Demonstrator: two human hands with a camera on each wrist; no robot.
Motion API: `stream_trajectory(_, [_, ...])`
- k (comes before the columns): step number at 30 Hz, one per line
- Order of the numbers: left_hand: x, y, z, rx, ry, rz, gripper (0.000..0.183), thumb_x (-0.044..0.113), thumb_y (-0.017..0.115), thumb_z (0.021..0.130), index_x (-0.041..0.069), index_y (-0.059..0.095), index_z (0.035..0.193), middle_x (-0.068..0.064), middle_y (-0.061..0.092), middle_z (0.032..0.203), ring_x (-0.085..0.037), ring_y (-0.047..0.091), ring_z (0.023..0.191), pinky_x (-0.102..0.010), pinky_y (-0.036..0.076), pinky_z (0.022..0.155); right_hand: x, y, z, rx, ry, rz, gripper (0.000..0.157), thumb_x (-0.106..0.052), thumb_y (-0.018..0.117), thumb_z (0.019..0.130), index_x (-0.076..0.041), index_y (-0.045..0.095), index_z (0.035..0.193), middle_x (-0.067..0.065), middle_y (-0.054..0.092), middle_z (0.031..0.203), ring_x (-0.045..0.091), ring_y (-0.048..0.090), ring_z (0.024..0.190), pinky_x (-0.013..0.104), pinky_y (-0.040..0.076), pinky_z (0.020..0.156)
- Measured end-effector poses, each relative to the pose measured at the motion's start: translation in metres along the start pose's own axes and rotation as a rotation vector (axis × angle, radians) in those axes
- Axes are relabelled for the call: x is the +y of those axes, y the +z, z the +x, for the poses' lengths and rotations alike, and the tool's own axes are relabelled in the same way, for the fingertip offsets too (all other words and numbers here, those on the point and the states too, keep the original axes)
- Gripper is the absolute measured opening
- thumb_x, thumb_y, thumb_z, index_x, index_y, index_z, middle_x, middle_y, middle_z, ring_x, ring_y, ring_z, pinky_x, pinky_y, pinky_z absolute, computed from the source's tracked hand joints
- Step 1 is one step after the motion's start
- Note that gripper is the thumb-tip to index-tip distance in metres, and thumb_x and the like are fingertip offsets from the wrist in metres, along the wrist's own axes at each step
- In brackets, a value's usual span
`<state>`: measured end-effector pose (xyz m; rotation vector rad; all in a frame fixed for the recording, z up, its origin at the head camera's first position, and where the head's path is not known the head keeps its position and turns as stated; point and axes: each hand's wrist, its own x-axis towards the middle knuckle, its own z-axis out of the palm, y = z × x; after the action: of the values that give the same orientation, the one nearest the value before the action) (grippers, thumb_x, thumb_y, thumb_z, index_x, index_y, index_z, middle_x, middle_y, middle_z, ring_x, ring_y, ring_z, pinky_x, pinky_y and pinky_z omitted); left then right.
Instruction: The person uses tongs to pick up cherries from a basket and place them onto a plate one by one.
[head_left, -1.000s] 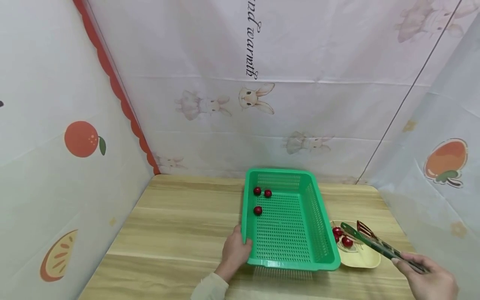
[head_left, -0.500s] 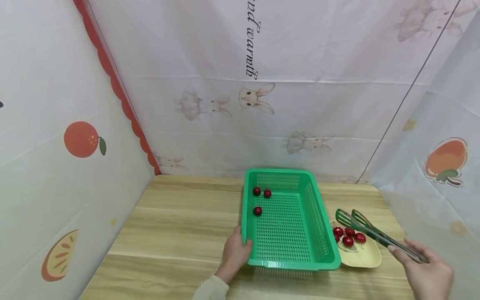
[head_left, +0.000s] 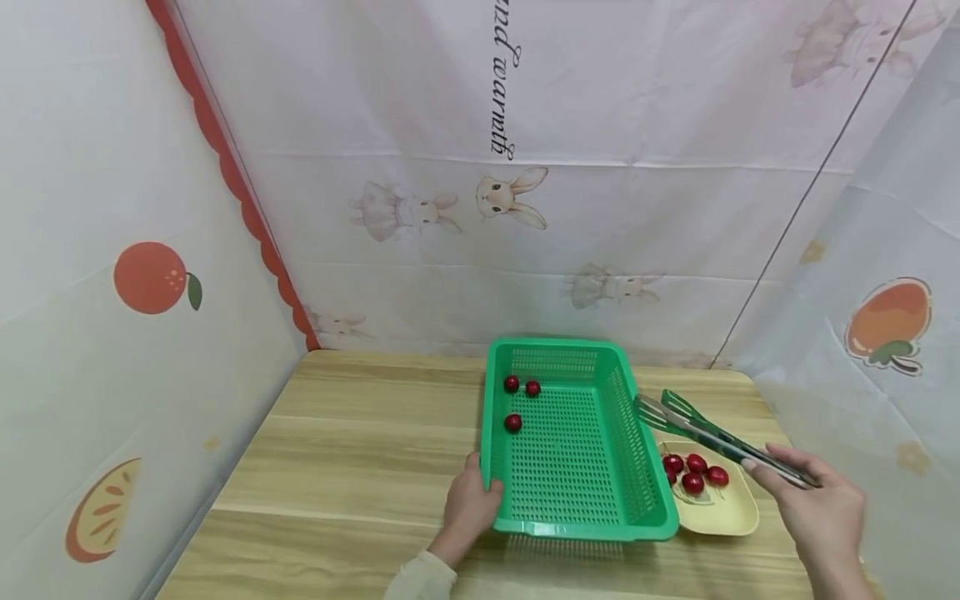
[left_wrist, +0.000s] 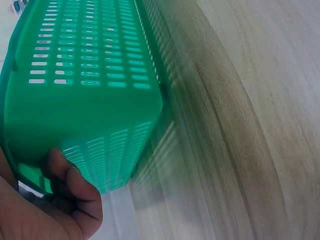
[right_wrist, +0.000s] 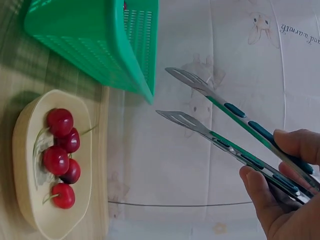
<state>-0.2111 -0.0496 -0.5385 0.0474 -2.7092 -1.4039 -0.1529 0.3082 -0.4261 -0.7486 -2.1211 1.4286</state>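
My left hand (head_left: pixel 472 503) grips the near left rim of a green perforated basket (head_left: pixel 555 530), fingers curled under its edge in the left wrist view. Three dark red cherries (head_left: pixel 513 422) lie on the basket's floor toward its far left. My right hand (head_left: pixel 819 506) holds a pair of metal tongs (right_wrist: pixel 235 145) with green inlays; their slotted tips stand apart with nothing between them, up beside the basket's right rim. Below the tongs, a pale yellow dish (head_left: pixel 731 521) carries several red cherries (right_wrist: pixel 56 160) with stems.
The wooden table (head_left: pixel 360 433) extends left of the basket. A printed cloth wall (head_left: pixel 420 308) rises right behind the basket, and other cloth walls flank the table on both sides.
The tongs have lifted off the dish and moved left and up to the basket's right rim, their tips empty. My left hand and the basket have stayed put.
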Motion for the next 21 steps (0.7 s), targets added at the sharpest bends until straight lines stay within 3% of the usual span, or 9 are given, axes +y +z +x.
stream_trajectory(7, [0.002, -0.001, -0.001, -0.011, -0.01, -0.028, 0.046, 0.007, 0.06, 0.082, -0.002, 0.045, 0.125, -0.014, 0.061, 0.086, -0.019, 0.054, 0.064, -0.035, 0.046, 0.054, -0.01, 0.013, 0.003, -0.098, -0.056, 0.012, 0.027, -0.014, 0.083, 0.069, -0.011, 0.072, 0.093, -0.02, 0.062, 0.074, -0.003, 0.056, 0.069, 0.014, 0.045, 0.055])
stream_trajectory(11, [0.002, 0.0, -0.002, -0.012, -0.008, -0.035, 0.046, 0.006, 0.06, 0.082, -0.003, 0.045, 0.125, -0.014, 0.061, 0.085, -0.019, 0.054, 0.064, -0.035, 0.046, 0.053, -0.014, 0.02, 0.006, -0.16, -0.097, 0.028, 0.031, -0.014, 0.082, 0.069, -0.006, 0.071, 0.096, -0.018, 0.063, 0.076, -0.002, 0.056, 0.071, 0.014, 0.045, 0.058])
stream_trajectory(21, [0.001, 0.0, -0.002, -0.008, 0.001, -0.044, 0.047, 0.005, 0.06, 0.082, -0.004, 0.044, 0.125, -0.015, 0.061, 0.086, -0.019, 0.054, 0.065, -0.036, 0.046, 0.054, -0.027, 0.04, 0.016, -0.289, -0.229, -0.05, 0.041, -0.018, 0.078, 0.075, 0.007, 0.064, 0.105, -0.013, 0.06, 0.084, 0.003, 0.056, 0.07, 0.019, 0.047, 0.058])
